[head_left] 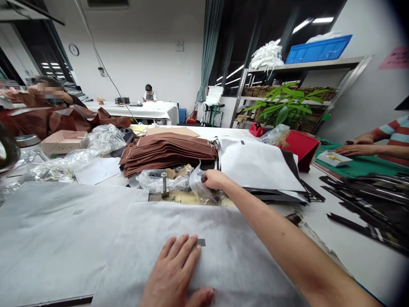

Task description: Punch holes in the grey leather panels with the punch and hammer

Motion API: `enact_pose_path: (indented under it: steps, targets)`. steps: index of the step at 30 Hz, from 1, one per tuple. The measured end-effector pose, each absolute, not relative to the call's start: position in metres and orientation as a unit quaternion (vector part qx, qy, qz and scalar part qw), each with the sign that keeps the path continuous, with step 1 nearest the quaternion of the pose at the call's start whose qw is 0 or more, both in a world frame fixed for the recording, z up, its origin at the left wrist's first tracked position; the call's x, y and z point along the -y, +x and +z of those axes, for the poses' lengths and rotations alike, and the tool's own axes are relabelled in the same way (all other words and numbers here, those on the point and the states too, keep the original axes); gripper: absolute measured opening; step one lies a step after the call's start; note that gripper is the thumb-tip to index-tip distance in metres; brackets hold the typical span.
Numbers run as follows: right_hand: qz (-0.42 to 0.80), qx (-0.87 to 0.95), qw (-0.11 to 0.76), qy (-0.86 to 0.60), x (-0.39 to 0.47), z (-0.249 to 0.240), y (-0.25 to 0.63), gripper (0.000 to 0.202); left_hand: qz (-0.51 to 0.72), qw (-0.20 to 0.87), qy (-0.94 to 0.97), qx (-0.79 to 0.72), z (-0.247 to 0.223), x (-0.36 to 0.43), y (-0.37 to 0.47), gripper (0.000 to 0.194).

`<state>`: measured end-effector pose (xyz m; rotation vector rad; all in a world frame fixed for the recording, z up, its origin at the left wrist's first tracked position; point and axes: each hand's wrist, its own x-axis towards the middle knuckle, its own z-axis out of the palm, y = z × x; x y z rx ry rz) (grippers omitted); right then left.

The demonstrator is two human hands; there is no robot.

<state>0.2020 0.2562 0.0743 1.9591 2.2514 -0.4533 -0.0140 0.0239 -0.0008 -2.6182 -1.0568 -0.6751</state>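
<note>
Already flat, the sheet point(243, 243) bears the spread left hand point(174, 270); right hand point(215, 179), one o'clock, curls at a bag point(196, 184), hold and remainder unclear.

Round clock point(73, 50) on the wall point(153, 47), teal curtain point(210, 47), blue crate point(318, 51) atop a metal shelf point(351, 62).

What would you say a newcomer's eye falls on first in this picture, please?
The bare right arm likely comes first, slanting up from lower right to the right hand at a clear plastic bag. The left hand lies on a white sheet in front. Beyond, a stack of brown pieces sits at centre and a green leafy plant at upper right.
</note>
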Motion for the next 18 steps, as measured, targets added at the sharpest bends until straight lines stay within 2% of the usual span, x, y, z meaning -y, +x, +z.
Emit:
enact_pose_path:
  steps: [2, 4, 8, 11, 14, 18]
  targets:
    - [-0.178, -0.735, 0.072, 0.65, -0.258, 0.075, 0.203, 0.025, -0.257, 0.155, -0.89, 0.342, -0.006, -0.031, -0.015, 0.067]
    - [-0.195, -0.729, 0.056, 0.654, -0.257, 0.079, 0.206, 0.025, -0.262, 0.187, -0.891, 0.321, -0.013, -0.038, -0.017, 0.06]
    - [-0.202, -0.72, -0.058, 0.661, -0.253, 0.083, 0.216, 0.019, -0.259, 0.206, -0.891, 0.311, -0.021, -0.045, -0.021, 0.04]
    - [-0.238, -0.69, -0.173, 0.662, -0.246, 0.078, 0.227, 0.012, -0.265, 0.203, -0.89, 0.309, -0.018, -0.042, -0.021, 0.052]
    - [-0.314, -0.639, -0.269, 0.649, -0.237, 0.067, 0.238, 0.017, -0.26, 0.173, -0.892, 0.328, -0.009, -0.033, -0.018, 0.063]
    - [-0.401, -0.583, -0.359, 0.608, -0.225, 0.06, 0.248, 0.022, -0.237, 0.131, -0.892, 0.361, 0.0, -0.021, -0.016, 0.062]
